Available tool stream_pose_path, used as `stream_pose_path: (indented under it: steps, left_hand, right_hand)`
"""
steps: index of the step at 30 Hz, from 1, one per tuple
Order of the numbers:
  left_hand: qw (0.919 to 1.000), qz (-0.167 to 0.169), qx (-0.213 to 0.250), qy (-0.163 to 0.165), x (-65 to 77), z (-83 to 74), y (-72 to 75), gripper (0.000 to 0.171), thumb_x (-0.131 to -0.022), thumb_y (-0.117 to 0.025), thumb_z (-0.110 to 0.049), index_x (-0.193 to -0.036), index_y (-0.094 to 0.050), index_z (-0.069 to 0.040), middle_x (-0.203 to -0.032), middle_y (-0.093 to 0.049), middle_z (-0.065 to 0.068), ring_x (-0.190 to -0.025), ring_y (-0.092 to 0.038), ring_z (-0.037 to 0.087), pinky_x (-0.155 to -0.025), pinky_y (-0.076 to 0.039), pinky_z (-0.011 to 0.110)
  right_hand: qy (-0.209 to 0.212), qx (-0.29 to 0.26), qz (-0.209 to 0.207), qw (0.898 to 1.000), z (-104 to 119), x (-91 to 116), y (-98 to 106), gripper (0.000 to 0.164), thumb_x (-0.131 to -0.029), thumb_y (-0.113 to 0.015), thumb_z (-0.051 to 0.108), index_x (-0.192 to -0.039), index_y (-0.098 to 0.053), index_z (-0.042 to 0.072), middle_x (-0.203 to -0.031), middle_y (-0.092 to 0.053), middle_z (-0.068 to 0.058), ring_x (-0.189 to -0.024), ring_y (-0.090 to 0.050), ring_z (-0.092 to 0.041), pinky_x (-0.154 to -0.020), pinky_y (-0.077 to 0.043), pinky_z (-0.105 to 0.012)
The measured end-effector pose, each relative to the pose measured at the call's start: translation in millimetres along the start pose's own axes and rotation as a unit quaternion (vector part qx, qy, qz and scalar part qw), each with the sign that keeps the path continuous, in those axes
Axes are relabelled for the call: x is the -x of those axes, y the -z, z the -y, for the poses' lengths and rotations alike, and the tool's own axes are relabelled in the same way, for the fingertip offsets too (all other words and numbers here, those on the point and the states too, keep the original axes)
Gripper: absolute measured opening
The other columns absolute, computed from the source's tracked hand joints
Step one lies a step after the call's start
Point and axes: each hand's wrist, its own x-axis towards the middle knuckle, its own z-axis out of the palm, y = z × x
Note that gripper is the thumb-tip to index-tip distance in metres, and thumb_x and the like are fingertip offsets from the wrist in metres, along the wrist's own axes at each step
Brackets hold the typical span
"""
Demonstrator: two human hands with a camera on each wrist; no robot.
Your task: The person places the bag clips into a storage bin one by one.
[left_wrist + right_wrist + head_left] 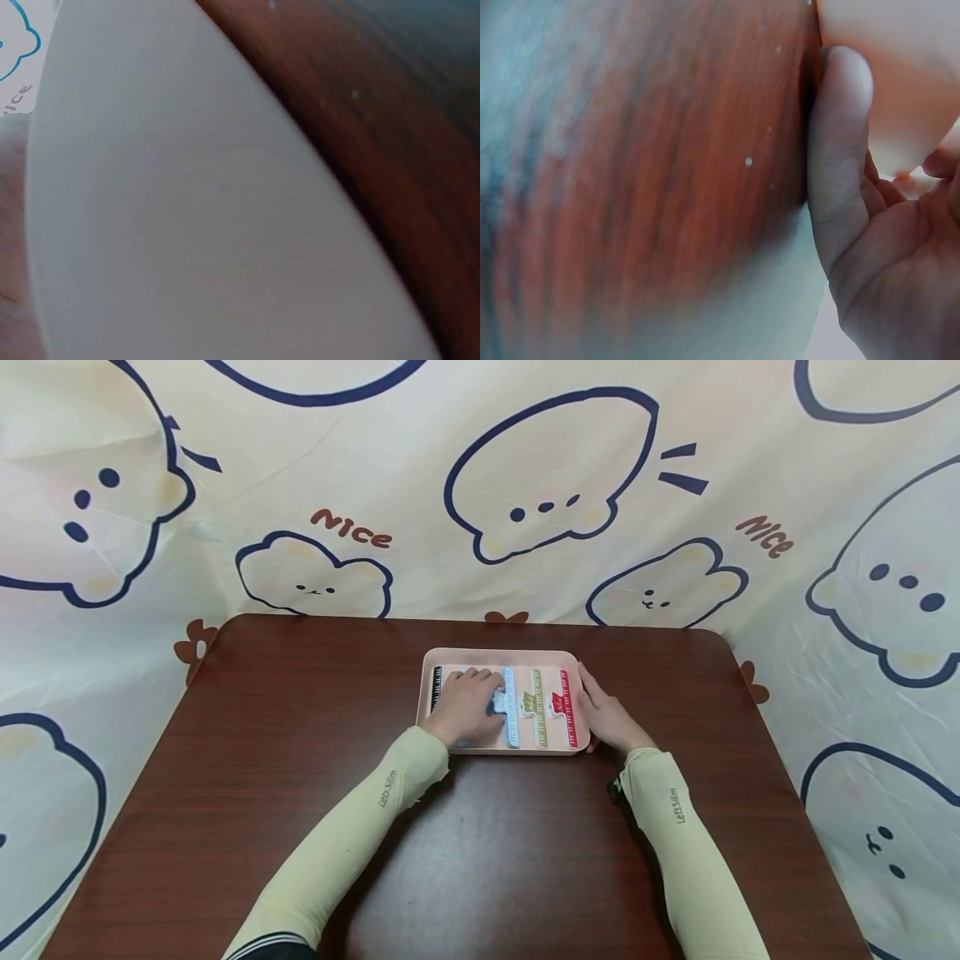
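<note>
A pale pink tray (506, 657) holds several colourful rulers with cartoon shapes on their sides. Over its left half, my left hand (467, 703) bends its fingers down with the thumb apart, at a blue piece (497, 702); what lies under the palm is hidden. Beside this hand are a light blue ruler (511, 710), a green ruler (538, 710) and a red ruler (567, 710). My right hand (611, 718) holds the tray's right side near the front corner. In the right wrist view, its thumb (840, 127) lies along the tray's wall (900, 82).
A black-and-white ruler (437, 687) lies at the tray's left end. The brown table (330, 693) is glossy. Behind it hangs a cream cloth (420, 468) with cartoon prints. In the left wrist view, a pale surface (187, 180) fills most of the picture.
</note>
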Motion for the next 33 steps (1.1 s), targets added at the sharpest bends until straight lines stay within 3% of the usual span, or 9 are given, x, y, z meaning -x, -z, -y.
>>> stream_pose_path:
  steps: [9,19,26,33]
  left_hand:
    - [0.9996,-0.011,-0.016,-0.02,9.5,8.5,10.9,0.058,-0.088,-0.078,-0.038,-0.138,-0.06,-0.015,-0.137,-0.064,0.005,-0.13,-0.055,0.028,-0.113,-0.041,0.053]
    - [0.9986,-0.043,-0.027,-0.01,22.1,24.8,22.1,0.053,-0.091,-0.078,-0.036,-0.137,-0.062,-0.014,-0.136,-0.064,0.007,-0.132,-0.056,0.029,-0.115,-0.04,0.052]
    - [0.9983,-0.055,-0.019,0.007,38.0,40.9,30.0,0.05,-0.097,-0.072,-0.036,-0.14,-0.061,-0.013,-0.14,-0.062,0.008,-0.135,-0.054,0.03,-0.11,-0.043,0.053]
    - [0.9962,-0.083,-0.009,0.025,51.2,65.3,39.3,0.075,-0.098,-0.069,-0.04,-0.162,-0.035,-0.018,-0.161,-0.046,0.009,-0.145,-0.046,0.034,-0.119,-0.034,0.057]
  right_hand:
    - [0.003,0.004,-0.004,1.0,0.8,-1.7,-0.5,0.06,-0.113,-0.028,0.044,-0.163,0.006,0.047,-0.152,-0.043,-0.025,-0.053,-0.062,-0.027,-0.055,-0.057,-0.041]
    - [-0.009,0.002,0.0,1.0,5.5,-0.6,0.5,0.061,-0.113,-0.029,0.044,-0.162,0.007,0.049,-0.148,-0.046,-0.027,-0.055,-0.063,-0.027,-0.056,-0.058,-0.04]
    - [-0.012,-0.006,0.003,1.0,3.7,0.4,0.1,0.063,-0.112,-0.031,0.046,-0.163,0.006,0.048,-0.146,-0.048,-0.027,-0.056,-0.064,-0.028,-0.057,-0.058,-0.04]
    - [-0.009,-0.042,0.02,0.999,-2.2,1.5,3.6,0.065,-0.111,-0.035,0.052,-0.162,0.005,0.05,-0.143,-0.05,-0.023,-0.06,-0.063,-0.026,-0.061,-0.06,-0.041]
